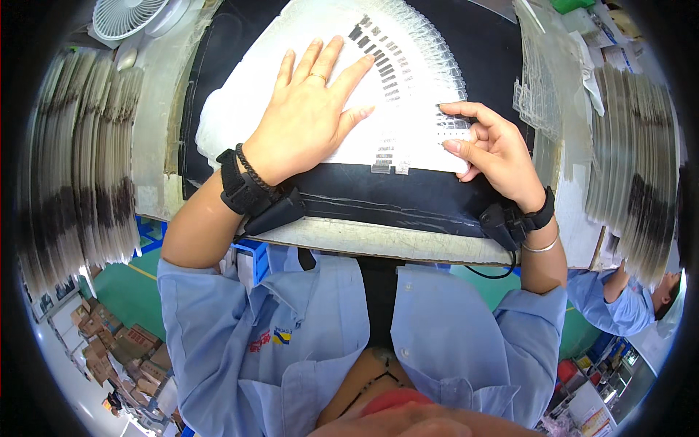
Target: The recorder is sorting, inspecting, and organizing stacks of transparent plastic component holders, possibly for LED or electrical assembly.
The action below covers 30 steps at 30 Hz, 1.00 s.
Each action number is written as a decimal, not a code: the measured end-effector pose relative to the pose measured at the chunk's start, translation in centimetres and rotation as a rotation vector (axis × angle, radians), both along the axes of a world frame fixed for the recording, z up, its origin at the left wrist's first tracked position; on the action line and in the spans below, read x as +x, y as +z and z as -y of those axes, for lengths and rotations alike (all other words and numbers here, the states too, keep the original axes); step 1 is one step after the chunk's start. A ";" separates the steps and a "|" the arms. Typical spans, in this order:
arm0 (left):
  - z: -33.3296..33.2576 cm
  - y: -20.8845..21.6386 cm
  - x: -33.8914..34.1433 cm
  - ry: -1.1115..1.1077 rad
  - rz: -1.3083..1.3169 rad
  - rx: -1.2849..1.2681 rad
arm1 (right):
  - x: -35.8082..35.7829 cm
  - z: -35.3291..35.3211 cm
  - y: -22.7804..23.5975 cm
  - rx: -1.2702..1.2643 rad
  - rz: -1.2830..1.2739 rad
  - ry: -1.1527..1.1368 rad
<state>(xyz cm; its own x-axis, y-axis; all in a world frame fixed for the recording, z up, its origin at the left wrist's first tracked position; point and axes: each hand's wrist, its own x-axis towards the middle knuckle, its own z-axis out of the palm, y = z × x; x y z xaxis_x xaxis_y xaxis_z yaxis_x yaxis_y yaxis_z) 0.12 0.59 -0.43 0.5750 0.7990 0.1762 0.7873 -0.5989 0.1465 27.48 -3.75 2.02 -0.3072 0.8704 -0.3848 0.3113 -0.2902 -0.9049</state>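
Note:
A fan-shaped stack of thin white sheets [240, 109] is spread over the black mat [378, 200]. Clear plastic edges line its outer curve, and short dark bars run in rows across it. My left hand [302, 116] lies flat on the sheets with its fingers spread, the index fingertip by the dark bars. At the stack's right edge, my right hand [495, 149] is curled, its thumb and fingers closed round a clear plastic strip [453, 131]. Two small tabs, one grey [381, 168] and one clear [402, 167], stick out at the stack's near edge.
Tall rows of hanging translucent sheets stand at the left [84, 160] and right [633, 160]. A white fan [127, 16] is at the back left. More clear plastic pieces [537, 109] lie right of the mat. Another person [619, 298] is at the far right.

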 end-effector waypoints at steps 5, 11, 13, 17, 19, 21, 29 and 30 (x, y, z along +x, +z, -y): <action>0.0 -0.1 0.1 -0.005 -0.002 0.014 | 0.4 0.2 -0.7 0.085 -0.084 0.056; 0.2 0.3 0.0 0.006 0.010 -0.007 | 0.0 0.3 -0.4 0.080 -0.029 0.021; 0.0 0.2 0.1 0.014 0.007 0.000 | -0.2 0.3 -0.3 0.080 -0.012 0.026; -0.3 0.0 0.2 0.022 0.008 0.018 | -0.3 0.4 -0.1 0.066 0.022 -0.003; -0.2 0.1 0.1 0.012 0.008 0.021 | 0.0 0.4 -0.3 0.064 -0.007 -0.017; 0.2 0.4 0.2 0.000 0.008 0.022 | 0.2 0.4 -0.5 0.120 -0.133 0.041; 0.9 0.6 0.5 -0.080 0.037 -0.023 | 0.0 0.5 -0.4 0.104 -0.068 0.004; 0.8 0.6 0.5 -0.082 0.038 -0.005 | 0.1 0.4 -0.5 0.141 -0.105 0.031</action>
